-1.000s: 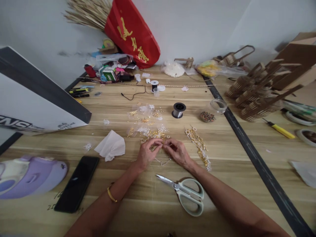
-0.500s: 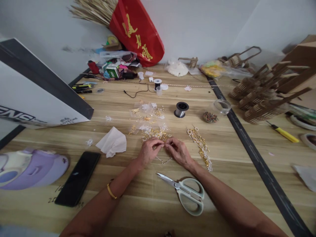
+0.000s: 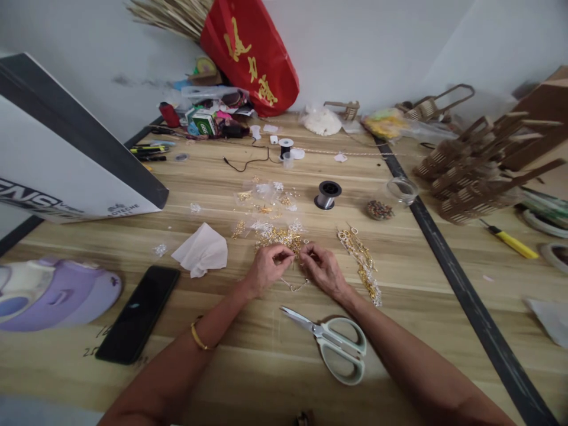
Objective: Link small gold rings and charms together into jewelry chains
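My left hand [image 3: 270,266] is closed, thumb and forefinger pinched together at the front edge of a pile of small gold and silver beads [image 3: 284,238]. Just to its right, my right hand [image 3: 323,269] pinches in the same way, with a small gap between the fingertips. A thin beaded chain [image 3: 293,288] sags in a loop below them, its ends running up to the fingers; the exact pinch points are too small to make out. Scissors [image 3: 326,340] with pale handles lie below the hands. Gold and silver chains [image 3: 361,260] lie right of my right hand.
A wire spool [image 3: 328,194] and a jar of beads [image 3: 380,208] stand beyond the hands. Leftward are a tissue [image 3: 202,251], a phone [image 3: 137,313] and a large box [image 3: 75,148]. Brown baskets [image 3: 461,177] and a yellow-handled cutter [image 3: 512,241] are at right.
My fingertips, almost touching before, have drawn slightly apart. Both hands stay pinched over the beaded chain. The whole view has shifted slightly.
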`<state>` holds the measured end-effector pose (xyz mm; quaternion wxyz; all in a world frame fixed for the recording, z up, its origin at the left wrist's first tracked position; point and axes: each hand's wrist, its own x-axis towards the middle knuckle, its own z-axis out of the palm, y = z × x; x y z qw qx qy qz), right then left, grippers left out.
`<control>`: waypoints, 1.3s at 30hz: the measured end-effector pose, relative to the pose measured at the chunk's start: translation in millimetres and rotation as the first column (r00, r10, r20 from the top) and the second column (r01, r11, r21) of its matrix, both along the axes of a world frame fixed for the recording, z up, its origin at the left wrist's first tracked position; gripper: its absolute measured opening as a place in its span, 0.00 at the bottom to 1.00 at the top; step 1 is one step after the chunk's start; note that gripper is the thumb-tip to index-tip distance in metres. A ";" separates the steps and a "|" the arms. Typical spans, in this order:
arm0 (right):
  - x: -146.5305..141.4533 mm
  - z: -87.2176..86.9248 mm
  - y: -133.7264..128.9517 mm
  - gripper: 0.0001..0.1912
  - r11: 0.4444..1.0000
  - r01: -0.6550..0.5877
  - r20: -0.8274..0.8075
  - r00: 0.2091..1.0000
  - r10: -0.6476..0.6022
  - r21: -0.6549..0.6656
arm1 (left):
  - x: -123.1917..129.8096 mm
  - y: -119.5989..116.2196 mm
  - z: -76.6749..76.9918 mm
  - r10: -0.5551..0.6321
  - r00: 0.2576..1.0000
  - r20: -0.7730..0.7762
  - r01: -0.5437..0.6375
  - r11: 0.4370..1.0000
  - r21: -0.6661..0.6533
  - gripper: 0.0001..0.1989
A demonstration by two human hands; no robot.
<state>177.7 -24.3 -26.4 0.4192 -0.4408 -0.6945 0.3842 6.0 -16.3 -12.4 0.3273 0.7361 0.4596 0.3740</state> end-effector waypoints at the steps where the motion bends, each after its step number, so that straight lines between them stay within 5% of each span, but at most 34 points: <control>1: 0.0 0.1 0.0 0.09 1.000 0.004 -0.012 1.000 -0.004 -0.004 | 0.0 0.0 -0.1 0.003 1.000 0.022 -0.003 1.000 -0.027 0.04; 11: -0.8 -1.8 -3.0 0.08 0.992 0.054 0.056 0.997 -0.061 0.116 | -0.1 1.5 -0.6 0.093 0.989 0.114 -0.083 0.992 -0.093 0.04; 28: -2.1 -0.5 -8.4 0.03 0.970 0.012 0.177 0.983 -0.057 0.242 | 5.3 -2.7 -6.0 0.053 0.998 -0.012 -0.047 0.943 0.330 0.05; 39: -2.1 -1.5 -8.3 0.02 0.969 0.011 0.163 0.985 -0.053 0.248 | 6.0 -4.0 -7.2 0.033 0.999 -0.035 -0.016 0.922 0.388 0.05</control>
